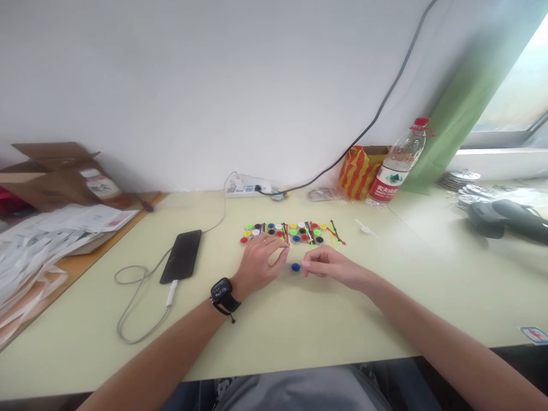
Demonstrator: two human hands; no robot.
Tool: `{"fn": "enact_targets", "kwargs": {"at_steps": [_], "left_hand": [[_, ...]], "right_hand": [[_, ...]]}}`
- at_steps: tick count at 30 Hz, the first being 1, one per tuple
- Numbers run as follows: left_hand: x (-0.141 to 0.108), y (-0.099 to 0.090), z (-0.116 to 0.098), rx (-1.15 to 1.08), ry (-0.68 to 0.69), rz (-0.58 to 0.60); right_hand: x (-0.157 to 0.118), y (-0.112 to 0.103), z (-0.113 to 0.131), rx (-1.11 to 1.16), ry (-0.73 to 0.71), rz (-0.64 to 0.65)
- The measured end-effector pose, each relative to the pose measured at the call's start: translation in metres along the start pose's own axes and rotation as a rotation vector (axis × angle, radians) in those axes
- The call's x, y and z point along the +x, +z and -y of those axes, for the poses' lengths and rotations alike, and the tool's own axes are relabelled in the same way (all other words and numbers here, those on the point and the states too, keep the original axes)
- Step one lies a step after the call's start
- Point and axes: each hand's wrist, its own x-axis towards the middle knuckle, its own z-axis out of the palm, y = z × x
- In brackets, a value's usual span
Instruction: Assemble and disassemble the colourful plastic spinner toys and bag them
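A small round blue disc [295, 267] lies on the table between my two hands. My left hand [262, 260] wears a ring, and its thumb and index finger come together near the front of a group of coloured discs. Something tiny may be in that pinch, but I cannot make it out. Just right of the blue disc is my right hand [327, 264], its fingers curled and thumb pressed to the index finger; what they hold, if anything, is hidden. Beyond both hands are rows of coloured discs [293, 232], with thin coloured pointed sticks [337, 232] among and beside them.
Left of my hands a black phone [181, 257] lies with its charging cable [132, 337]. A power strip [246, 187] sits by the wall. At the back right stand a water bottle [389, 177] and a striped bag [358, 174]. A black tool-like object [505, 220] lies far right.
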Motion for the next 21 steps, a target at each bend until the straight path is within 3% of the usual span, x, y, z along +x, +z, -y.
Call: {"fn": "enact_targets", "kwargs": {"at_steps": [8, 12, 16, 21], "left_hand": [[-0.002, 0.002, 0.007, 0.002, -0.057, -0.070], [-0.002, 0.002, 0.010, -0.055, -0.072, -0.097], [-0.002, 0.002, 0.013, -0.117, -0.045, -0.086], [-0.003, 0.000, 0.015, -0.191, -0.013, -0.126]], "right_hand": [[0.001, -0.008, -0.010, 0.352, 0.016, -0.118], [-0.002, -0.020, -0.005, 0.388, 0.023, -0.215], [0.001, -0.020, -0.004, 0.284, -0.026, -0.265], [0.006, -0.005, -0.013, -0.183, -0.151, -0.295]]}}
